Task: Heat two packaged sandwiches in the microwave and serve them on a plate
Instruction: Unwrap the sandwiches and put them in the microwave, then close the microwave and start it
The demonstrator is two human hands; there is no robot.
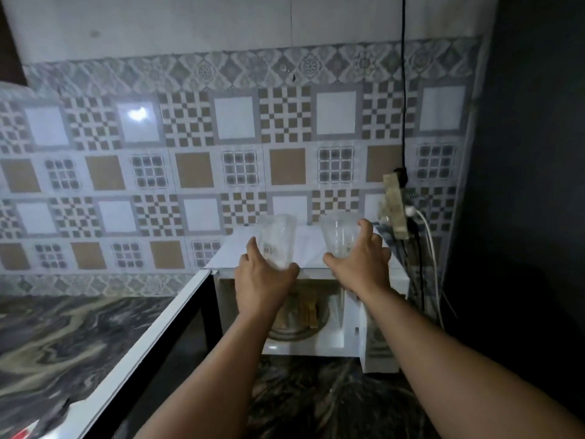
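A white microwave (384,282) stands on the dark marble counter with its door (152,337) swung open to the left. Inside it, brown sandwiches (310,310) lie on the glass turntable, partly hidden by my arms. On top of the microwave are two clear plastic sandwich packages. My left hand (262,280) grips the left clear package (277,240). The right clear package (338,237) is held by my right hand (364,264), with the fingers curled round its side. Both packages look empty.
A power strip (395,207) with plugged cables hangs on the tiled wall just right of the microwave, and a black cord runs up from it. A dark wall closes the right side. The marbled counter (63,340) stretches to the left.
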